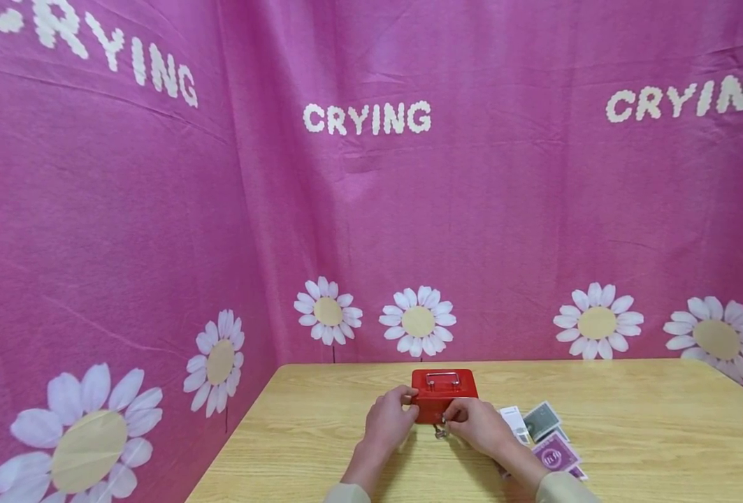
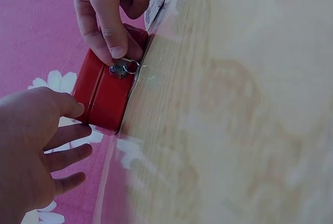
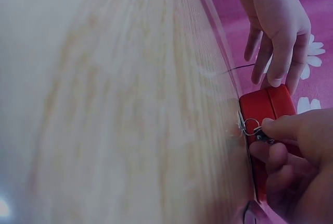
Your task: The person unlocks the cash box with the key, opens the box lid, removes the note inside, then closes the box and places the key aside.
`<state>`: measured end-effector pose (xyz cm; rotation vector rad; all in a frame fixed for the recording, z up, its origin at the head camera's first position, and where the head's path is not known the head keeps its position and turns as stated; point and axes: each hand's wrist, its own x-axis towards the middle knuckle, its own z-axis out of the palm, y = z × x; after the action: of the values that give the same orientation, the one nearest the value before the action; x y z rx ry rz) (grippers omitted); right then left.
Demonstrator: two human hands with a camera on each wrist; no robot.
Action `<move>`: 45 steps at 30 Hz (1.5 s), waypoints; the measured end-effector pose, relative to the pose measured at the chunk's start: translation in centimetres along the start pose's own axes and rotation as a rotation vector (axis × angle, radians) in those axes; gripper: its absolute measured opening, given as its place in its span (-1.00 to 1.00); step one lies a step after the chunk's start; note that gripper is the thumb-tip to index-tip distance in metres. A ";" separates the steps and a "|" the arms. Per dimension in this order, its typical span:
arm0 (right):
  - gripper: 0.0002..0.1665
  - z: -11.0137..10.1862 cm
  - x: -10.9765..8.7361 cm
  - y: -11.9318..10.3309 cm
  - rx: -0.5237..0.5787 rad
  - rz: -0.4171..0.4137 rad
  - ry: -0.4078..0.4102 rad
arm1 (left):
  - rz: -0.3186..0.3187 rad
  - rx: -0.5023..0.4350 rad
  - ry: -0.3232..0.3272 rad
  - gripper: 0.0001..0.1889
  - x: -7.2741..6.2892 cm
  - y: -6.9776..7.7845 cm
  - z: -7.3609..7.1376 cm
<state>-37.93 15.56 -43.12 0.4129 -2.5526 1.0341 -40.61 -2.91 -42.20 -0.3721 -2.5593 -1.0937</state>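
Observation:
A small red metal cash box (image 1: 428, 411) with a folding handle (image 1: 443, 381) on its lid stands on the table, lid down. My left hand (image 1: 386, 419) is at the box's left side; in the left wrist view its thumb touches the box near the lid seam, and the other fingers extend loosely beside it. The right hand (image 1: 481, 426) is at the front, where thumb and forefinger pinch a key (image 3: 264, 135) at the lock (image 2: 119, 71). A metal key ring (image 3: 252, 125) hangs from the key. How deep the key sits is hidden by the fingers.
Right of the box, partly behind the right forearm, lie play banknotes, one purple (image 1: 555, 455) and one grey-green (image 1: 542, 420), and a white card (image 1: 513, 422). The wooden table (image 1: 648, 426) meets a pink curtain (image 1: 503, 223) with daisies at its back and left edges.

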 end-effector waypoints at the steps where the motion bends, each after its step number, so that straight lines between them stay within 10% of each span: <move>1: -0.90 0.0 0.0 0.0 0.017 0.000 -0.007 | -0.003 0.002 0.002 -0.71 0.0 0.0 0.0; 16: -0.87 0.7 -0.1 0.4 0.204 0.074 -0.061 | -0.016 -0.011 0.014 -0.80 0.2 -0.3 0.5; 45: -0.82 0.2 -0.2 0.0 0.237 0.202 -0.095 | -0.034 0.055 0.043 -0.85 0.8 0.5 1.1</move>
<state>-37.78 15.46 -43.36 0.2745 -2.6051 1.4306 -41.35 -1.70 -42.27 -0.2885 -2.5606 -1.0292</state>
